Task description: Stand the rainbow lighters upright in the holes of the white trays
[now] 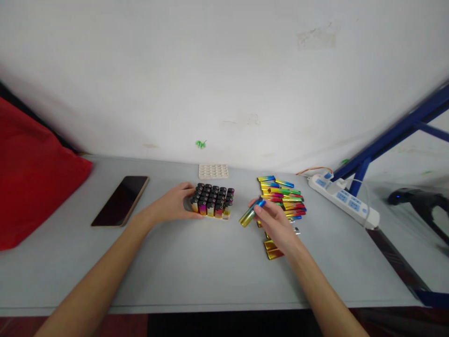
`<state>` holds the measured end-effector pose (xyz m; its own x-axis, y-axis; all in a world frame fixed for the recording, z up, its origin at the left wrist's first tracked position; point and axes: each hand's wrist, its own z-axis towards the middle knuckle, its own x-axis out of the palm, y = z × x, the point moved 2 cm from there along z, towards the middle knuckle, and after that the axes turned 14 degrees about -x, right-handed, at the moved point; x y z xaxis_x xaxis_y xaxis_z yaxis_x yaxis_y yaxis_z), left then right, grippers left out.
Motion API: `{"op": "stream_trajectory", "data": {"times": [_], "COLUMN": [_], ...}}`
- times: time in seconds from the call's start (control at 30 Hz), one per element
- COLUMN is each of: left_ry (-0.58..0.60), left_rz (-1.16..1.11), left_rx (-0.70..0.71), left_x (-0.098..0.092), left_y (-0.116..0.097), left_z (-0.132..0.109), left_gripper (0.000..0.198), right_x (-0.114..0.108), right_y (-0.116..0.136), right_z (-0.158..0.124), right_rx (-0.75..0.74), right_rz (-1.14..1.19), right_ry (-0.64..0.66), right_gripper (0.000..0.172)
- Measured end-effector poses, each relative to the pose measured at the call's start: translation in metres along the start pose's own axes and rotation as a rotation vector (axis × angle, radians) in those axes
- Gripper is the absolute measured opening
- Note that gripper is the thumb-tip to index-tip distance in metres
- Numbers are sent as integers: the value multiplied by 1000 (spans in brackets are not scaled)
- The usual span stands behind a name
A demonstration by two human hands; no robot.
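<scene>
My left hand (173, 202) grips the left side of a block of upright lighters (211, 208), thumb at the front and fingers curled behind. Several rows of them stand in a pale tray (225, 217), black tops up, with shiny gold and pink bodies. My right hand (277, 224) pinches a metallic lighter case (248, 217), gold-green with a blue end, tilted above the table to the right of the tray. Behind and beneath this hand lies a loose pile of shiny multicoloured cases (286, 200); part of it is hidden by the hand.
A pale tray with holes (213, 171) lies near the wall. At the left are a dark phone (121, 201) and a red cloth-like item (35, 173). A white power strip (343, 201), a blue metal frame (382, 150) and a black device (417, 199) stand at the right.
</scene>
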<state>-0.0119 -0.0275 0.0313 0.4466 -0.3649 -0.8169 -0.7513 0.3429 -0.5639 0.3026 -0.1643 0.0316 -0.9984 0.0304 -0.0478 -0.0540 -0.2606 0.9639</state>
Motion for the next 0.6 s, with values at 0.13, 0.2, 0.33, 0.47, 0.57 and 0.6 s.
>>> {"op": "stream_trajectory", "data": {"times": [0.13, 0.2, 0.33, 0.47, 0.57, 0.6], "left_ry": [-5, -2, -3, 10, 18, 21], "left_rz": [-2, -15, -34, -25, -6, -6], "left_rx": [-7, -22, -34, -40, -52, -55], "left_x": [0, 1, 0, -1, -1, -1], "left_y": [0, -1, -2, -3, -3, -3], "left_z": [0, 0, 0, -2, -3, -3], "left_gripper": [62, 62, 64, 65, 65, 66], "right_x": [20, 27, 31, 29, 28, 28], "right_y": [0, 0, -6, -12, -14, -14], "right_z": [25, 30, 28, 19, 15, 14], "right_rx": [51, 77, 76, 108, 99, 92], "right_rz": [215, 317, 390, 247, 130, 101], "right_ry": [17, 31, 3, -16, -80, -92], "right_gripper": [58, 59, 61, 66, 67, 67]}}
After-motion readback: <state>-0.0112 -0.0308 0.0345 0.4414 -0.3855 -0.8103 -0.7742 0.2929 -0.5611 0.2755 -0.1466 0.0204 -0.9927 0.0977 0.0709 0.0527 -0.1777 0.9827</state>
